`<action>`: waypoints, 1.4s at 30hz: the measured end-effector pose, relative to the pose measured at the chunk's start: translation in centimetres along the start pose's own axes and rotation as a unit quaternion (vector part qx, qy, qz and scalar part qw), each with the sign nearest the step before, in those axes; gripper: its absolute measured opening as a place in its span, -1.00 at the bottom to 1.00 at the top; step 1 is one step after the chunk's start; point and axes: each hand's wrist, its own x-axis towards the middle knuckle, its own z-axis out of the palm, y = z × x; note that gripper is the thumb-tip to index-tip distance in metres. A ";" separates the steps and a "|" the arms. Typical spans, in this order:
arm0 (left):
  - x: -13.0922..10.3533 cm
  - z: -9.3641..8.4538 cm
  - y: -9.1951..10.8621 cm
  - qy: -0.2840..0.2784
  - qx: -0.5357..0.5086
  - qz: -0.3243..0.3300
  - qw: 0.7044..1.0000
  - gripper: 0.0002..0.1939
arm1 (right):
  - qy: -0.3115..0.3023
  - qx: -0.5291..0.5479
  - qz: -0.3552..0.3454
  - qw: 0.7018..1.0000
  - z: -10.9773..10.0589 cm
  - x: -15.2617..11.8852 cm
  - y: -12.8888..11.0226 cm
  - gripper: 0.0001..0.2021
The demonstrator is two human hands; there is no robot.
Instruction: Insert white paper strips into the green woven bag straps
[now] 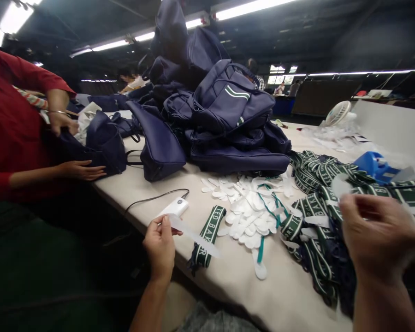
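My left hand [161, 246] is closed in a pinch on one end of a thin white strip [193, 237]. The strip's free end hangs over a folded green strap [212, 223] with white "TED BAKER" lettering, lying near the table's front edge. On the right, my right hand [376, 235] is blurred, its thumb and forefinger pinched together. A whitish, see-through piece [340, 184] shows at those fingertips. Below and around this hand lies a heap of green lettered straps [311, 207]. Between my hands spreads a pile of white round-ended pieces [254, 216] with teal ribbons among them.
Navy bags [224, 106] are stacked high at the table's middle. A white power bank-like box [174, 207] with a black cable lies by my left hand. At left, a person in red sleeves [24, 115] handles a navy bag. A fan [338, 113] and blue dispenser [375, 167] stand right.
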 end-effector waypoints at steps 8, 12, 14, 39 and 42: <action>-3.4 2.8 1.7 -0.064 0.044 0.013 0.997 -0.73 | -0.461 0.370 0.057 0.804 4.5 -8.3 -10.1 -0.74; -4.4 3.4 1.3 -0.095 0.107 0.045 0.989 -0.69 | -0.568 0.515 0.196 0.611 7.8 -12.4 -12.4 -0.62; -4.2 3.3 0.5 -0.132 0.155 0.058 0.977 -0.64 | -0.533 0.514 0.261 0.620 9.7 -13.0 -11.2 -0.63; -3.3 0.8 -1.3 -0.400 0.148 -0.113 0.897 -0.41 | -0.466 0.497 0.420 0.600 12.5 -16.6 -10.6 -0.56; -4.9 0.9 -1.5 -0.326 0.146 -0.105 0.928 -0.37 | -0.479 0.512 0.412 0.582 12.3 -17.2 -11.4 -0.50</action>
